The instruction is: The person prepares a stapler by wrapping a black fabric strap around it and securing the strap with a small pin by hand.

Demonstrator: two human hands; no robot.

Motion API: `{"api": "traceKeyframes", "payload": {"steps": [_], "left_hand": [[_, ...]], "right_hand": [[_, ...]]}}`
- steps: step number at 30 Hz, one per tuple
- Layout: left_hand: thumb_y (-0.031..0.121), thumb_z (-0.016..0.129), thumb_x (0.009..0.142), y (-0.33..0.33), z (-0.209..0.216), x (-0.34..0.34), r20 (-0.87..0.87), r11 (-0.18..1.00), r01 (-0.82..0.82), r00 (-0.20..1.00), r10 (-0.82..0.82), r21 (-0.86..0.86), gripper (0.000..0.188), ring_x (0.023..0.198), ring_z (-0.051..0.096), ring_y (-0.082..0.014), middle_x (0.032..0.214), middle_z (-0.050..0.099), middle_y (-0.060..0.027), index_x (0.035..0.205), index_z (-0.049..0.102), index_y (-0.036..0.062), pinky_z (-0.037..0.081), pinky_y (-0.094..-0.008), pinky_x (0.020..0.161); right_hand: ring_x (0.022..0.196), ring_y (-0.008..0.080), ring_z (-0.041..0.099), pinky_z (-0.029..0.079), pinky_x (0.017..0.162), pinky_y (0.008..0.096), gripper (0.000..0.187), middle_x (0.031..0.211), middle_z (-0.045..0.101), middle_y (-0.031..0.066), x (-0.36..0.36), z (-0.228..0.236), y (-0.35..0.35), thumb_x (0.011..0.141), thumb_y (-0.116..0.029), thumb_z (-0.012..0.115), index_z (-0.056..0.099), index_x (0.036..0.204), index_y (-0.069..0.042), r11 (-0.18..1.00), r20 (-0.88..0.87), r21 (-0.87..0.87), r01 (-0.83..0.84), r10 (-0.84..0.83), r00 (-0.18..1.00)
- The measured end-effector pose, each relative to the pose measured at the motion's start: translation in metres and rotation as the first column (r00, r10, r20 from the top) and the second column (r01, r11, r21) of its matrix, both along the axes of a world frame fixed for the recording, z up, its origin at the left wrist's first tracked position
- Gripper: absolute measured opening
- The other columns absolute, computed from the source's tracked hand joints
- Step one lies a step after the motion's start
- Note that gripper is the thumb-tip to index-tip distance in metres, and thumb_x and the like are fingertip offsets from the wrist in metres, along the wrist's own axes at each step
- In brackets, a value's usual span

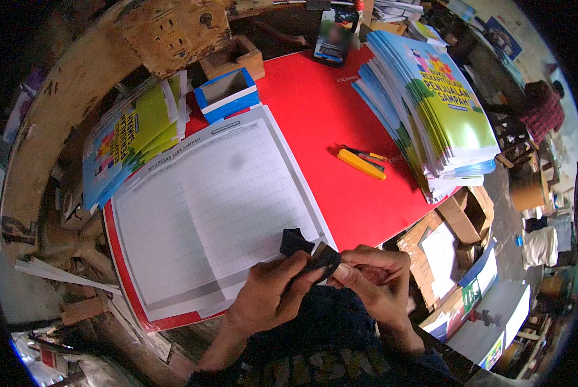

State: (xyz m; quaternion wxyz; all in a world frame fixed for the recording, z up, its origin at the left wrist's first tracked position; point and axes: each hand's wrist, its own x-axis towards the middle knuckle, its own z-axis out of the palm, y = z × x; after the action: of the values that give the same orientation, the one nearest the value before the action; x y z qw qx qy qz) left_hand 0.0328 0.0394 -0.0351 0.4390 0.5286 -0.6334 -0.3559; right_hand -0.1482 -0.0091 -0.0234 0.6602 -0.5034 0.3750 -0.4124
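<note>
My left hand (274, 287) is closed around a small dark, folded-looking piece (295, 241), whose exact kind I cannot make out. Part of it sticks up beyond the fingers, and another end reaches toward my right hand (378, 280). The right thumb and fingers are pinched together at that end. Both hands are above the near edge of a large printed sheet with a ruled table (198, 193), which lies on a red tabletop (302, 109). A yellow-handled stapler (361, 164) rests on the red surface, beyond my right hand.
A tall stack of colourful booklets (444, 109) stands at the right, with another booklet pile (131, 138) at the left. A blue-and-white open box (227, 95) sits beyond the sheet. Cardboard (424, 251) is below the table's right edge. A person (540, 113) is at far right.
</note>
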Motion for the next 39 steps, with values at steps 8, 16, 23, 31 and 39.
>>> {"api": "traceKeyframes", "payload": {"steps": [8, 16, 23, 31, 39], "left_hand": [[0.005, 0.063, 0.092, 0.010, 0.010, 0.002, 0.129, 0.997, -0.061, 0.990, 0.053, 0.056, 0.009, 0.054, 0.058, -0.0292, 0.069, 0.059, -0.0149, 0.095, 0.057, -0.0010, 0.043, -0.0348, 0.049], [0.007, 0.067, 0.091, 0.017, 0.021, 0.021, 0.161, 0.993, -0.030, 0.987, 0.011, 0.116, 0.011, 0.050, 0.056, -0.0205, 0.064, 0.058, -0.0140, 0.088, 0.061, -0.0016, 0.040, -0.0337, 0.046], [0.016, 0.054, 0.099, 0.034, 0.010, 0.073, 0.129, 0.865, -0.178, 0.983, 0.132, 0.470, 0.020, 0.060, 0.055, -0.0083, 0.072, 0.063, -0.0064, 0.096, 0.062, -0.0030, 0.046, -0.0248, 0.054], [0.014, 0.051, 0.101, 0.006, 0.011, 0.044, -0.482, 0.861, 0.196, 0.874, 0.064, 0.470, 0.020, 0.073, 0.057, -0.0090, 0.092, 0.064, -0.0080, 0.108, 0.054, -0.0047, 0.048, -0.0225, 0.062], [0.008, 0.066, 0.092, 0.002, 0.026, 0.020, -0.450, 0.830, 0.307, 0.890, -0.077, 0.465, 0.060, 0.077, 0.065, -0.0111, 0.084, 0.066, -0.0118, 0.138, 0.028, 0.0039, 0.050, -0.0220, 0.062]], "right_hand": [[0.064, 0.0126, 0.064, 0.046, 0.054, 0.0219, 0.010, 0.077, 0.069, 0.0132, -0.008, -0.007, 0.006, 0.086, 0.002, 0.069, 0.072, 0.094, 0.006, 0.996, -0.060, -0.027, 0.080, -0.081, 0.995], [0.064, 0.0134, 0.063, 0.047, 0.057, 0.0239, 0.012, 0.072, 0.067, 0.0099, -0.011, -0.016, 0.012, 0.085, -0.004, 0.071, 0.074, 0.095, 0.004, 0.989, 0.026, 0.137, 0.055, -0.060, 0.998], [0.067, 0.0104, 0.058, 0.045, 0.061, 0.0242, 0.021, 0.077, 0.063, 0.0037, -0.064, -0.005, -0.018, 0.093, -0.018, 0.065, 0.070, 0.089, 0.002, 0.857, -0.254, -0.070, 0.511, -0.511, 0.821], [0.088, 0.0224, 0.063, 0.050, 0.082, 0.0345, 0.044, 0.103, 0.066, 0.0149, -0.035, -0.069, -0.053, 0.083, -0.018, 0.076, 0.063, 0.121, 0.000, 0.829, -0.574, -0.538, 0.153, -0.493, 0.654], [0.116, 0.0263, 0.060, 0.048, 0.092, 0.0395, 0.071, 0.120, 0.063, 0.0158, -0.006, 0.000, -0.018, 0.076, -0.014, 0.083, 0.049, 0.139, -0.005, 0.891, -0.062, -0.293, -0.346, 0.344, 0.937]]}}
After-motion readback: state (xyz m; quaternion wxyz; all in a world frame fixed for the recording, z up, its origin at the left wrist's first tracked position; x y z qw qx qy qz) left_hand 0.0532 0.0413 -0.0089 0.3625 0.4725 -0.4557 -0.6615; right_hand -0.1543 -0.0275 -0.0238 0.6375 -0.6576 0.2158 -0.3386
